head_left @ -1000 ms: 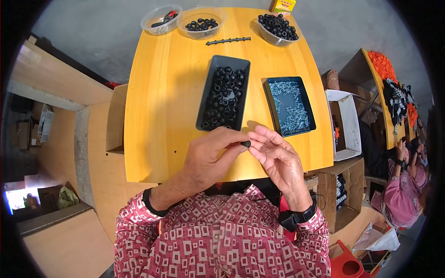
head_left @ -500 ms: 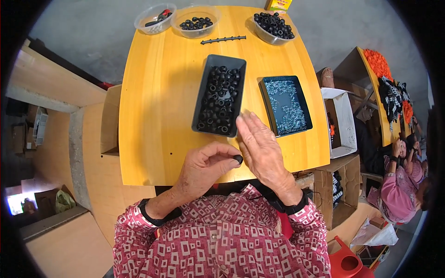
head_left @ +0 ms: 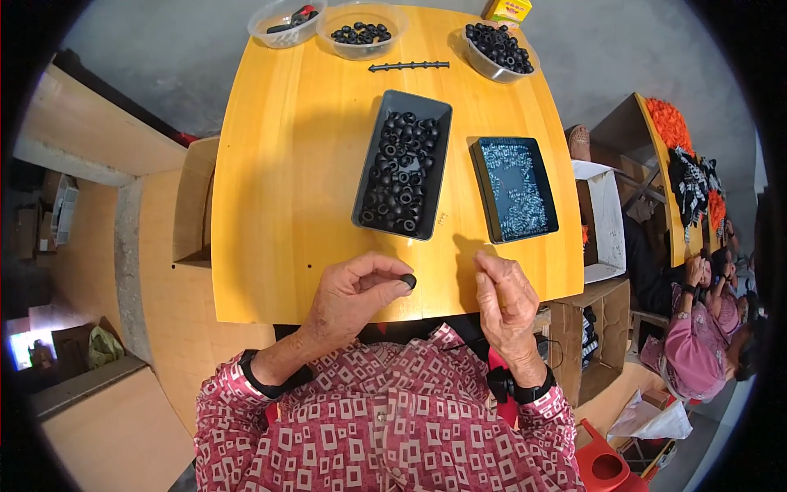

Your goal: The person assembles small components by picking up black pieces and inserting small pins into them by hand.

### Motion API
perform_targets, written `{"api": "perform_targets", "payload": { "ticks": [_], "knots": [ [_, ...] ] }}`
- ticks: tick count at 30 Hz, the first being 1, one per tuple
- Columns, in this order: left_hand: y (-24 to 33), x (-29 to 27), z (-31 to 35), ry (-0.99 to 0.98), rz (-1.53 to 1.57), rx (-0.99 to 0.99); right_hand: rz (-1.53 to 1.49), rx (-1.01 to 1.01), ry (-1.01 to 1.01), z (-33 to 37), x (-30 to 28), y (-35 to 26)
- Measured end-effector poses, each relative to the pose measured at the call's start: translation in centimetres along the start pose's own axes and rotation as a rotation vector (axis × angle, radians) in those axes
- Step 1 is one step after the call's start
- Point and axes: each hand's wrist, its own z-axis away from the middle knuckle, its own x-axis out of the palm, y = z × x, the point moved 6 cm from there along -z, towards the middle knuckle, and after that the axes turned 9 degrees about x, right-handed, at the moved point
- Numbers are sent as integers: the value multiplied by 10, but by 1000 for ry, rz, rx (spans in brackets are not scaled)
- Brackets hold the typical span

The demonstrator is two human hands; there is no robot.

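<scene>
My left hand (head_left: 354, 293), over the table's near edge, pinches a small round black plastic cap (head_left: 408, 281) between thumb and forefinger. To its right, my right hand (head_left: 510, 303) is held with curled fingers, thumb close to the forefinger; anything between them is too small or hidden to make out. Beyond my hands stands a dark tray (head_left: 361, 197) with many black hollow caps. Right of that, nearest my right hand, lies a smaller dark tray (head_left: 484, 215) holding small metal springs.
At the table's far edge stand a tub with red and black tools (head_left: 284, 35), two tubs of black pieces (head_left: 361, 47) (head_left: 500, 74) and a yellow box (head_left: 508, 11). A black knobbed rod (head_left: 408, 66) lies before them. Cartons (head_left: 602, 344) flank the table; people sit far right.
My right hand has moved right and back from the cap tray, and its straight fingers have curled. The left hand keeps its pinch on the cap. The whole view has shifted slightly.
</scene>
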Motion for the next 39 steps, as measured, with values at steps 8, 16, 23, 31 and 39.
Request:
{"api": "perform_targets", "payload": {
  "ticks": [8,16,23,31,39],
  "knots": [
    [-3,-1,0,11,-22,-1,178,-132,28,-43,29,-13],
    [3,-8,0,78,84,41,188,1,-42,-70,62,2],
    [47,-35,-7,223,-325,423,331,-236,21,-65,69,-10],
    [29,-40,-16,256,77,256,421,-180,7,-62,64,-17],
    [6,-18,-19,138,434,5,330,-135,-36,-55,55,-15]
  ]
}}
